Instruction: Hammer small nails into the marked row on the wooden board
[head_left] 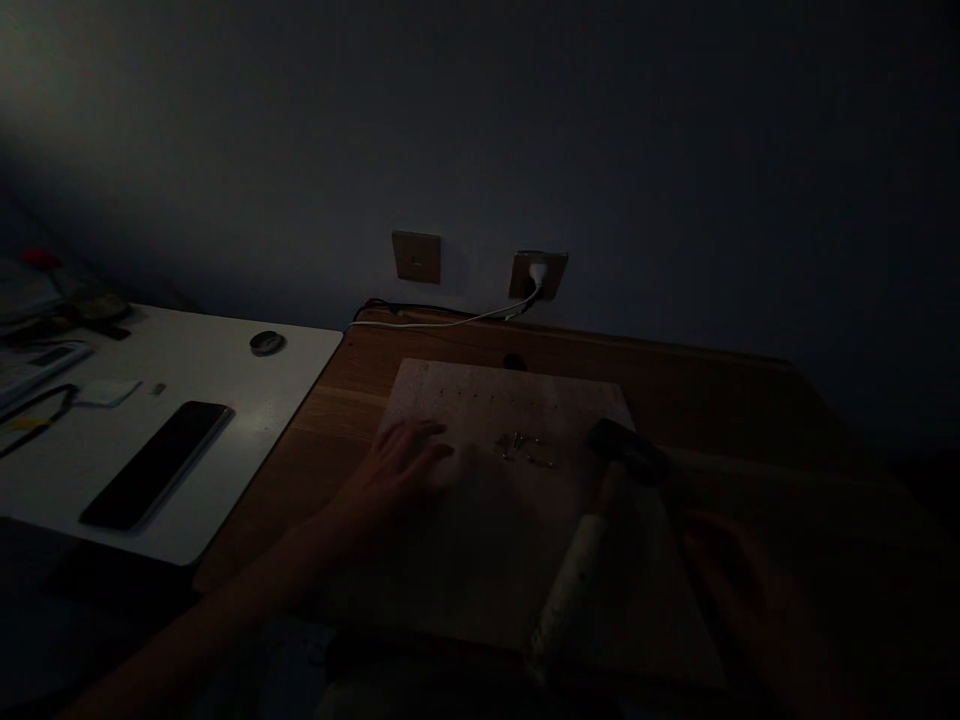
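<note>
The scene is very dark. My left hand lies flat on a pale wooden board, fingers stretched toward a small cluster of nails. A hammer rests on the board, its dark head at the far end and its light handle pointing back at me. My right hand is a dim shape on the board's right edge, just right of the hammer handle and apart from it. Its fingers are lost in shadow.
The board sits on a brown wooden desk against the wall. A white table on the left carries a black phone, a small round object and clutter. A white charger is plugged into a wall socket.
</note>
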